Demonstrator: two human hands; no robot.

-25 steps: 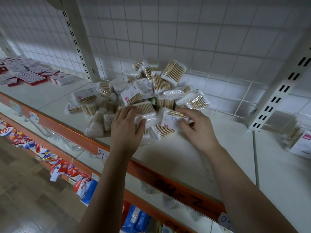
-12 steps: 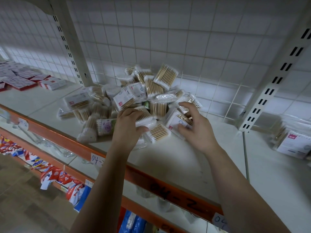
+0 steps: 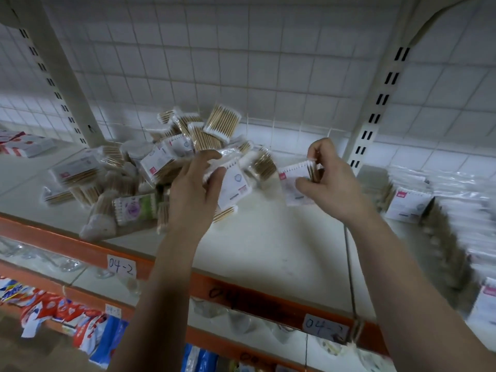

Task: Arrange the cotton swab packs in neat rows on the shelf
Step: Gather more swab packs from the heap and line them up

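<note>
Right hand (image 3: pixel 326 181) is pinching one cotton swab pack (image 3: pixel 294 181) between thumb and curled fingers. The pack is held up off the shelf (image 3: pixel 268 251), just right of the big heap. You can see the white swab tips in a row along its top edge and a little red square on its white label card. The print is too blurry to read.

Left hand (image 3: pixel 193 189) has its fingers wrapped round a second pack (image 3: pixel 234 187) at the front of the heap. It has the same white card with a faint round logo and a small red tag, and I can't make out the wording there either.

The pile of packs (image 3: pixel 185 154) is a jumble sitting towards the back of the shelf, by the wire grid panel (image 3: pixel 241 63). There are lots of wooden-stick swabs in clear bags lying at all angles. One pack with a purple and green label (image 3: pixel 135 209) lies near the front edge, to the left of the left wrist.

The orange shelf rail (image 3: pixel 67 244) has a white sticker with "04-2" (image 3: pixel 121 265) handwritten on it. A second sticker (image 3: pixel 324 325) further right starts with "04-", but the rest is smudgy. There's also "04" scrawled in marker (image 3: pixel 222 292) straight on the rail.

Past the slotted upright (image 3: pixel 375 103), the next bay has stacked packs (image 3: pixel 410 208) with the same red-tag labels. Far left are red and white boxes (image 3: pixel 24 146). The lower shelf holds red and blue packets (image 3: pixel 67 315), with nothing on them readable.
</note>
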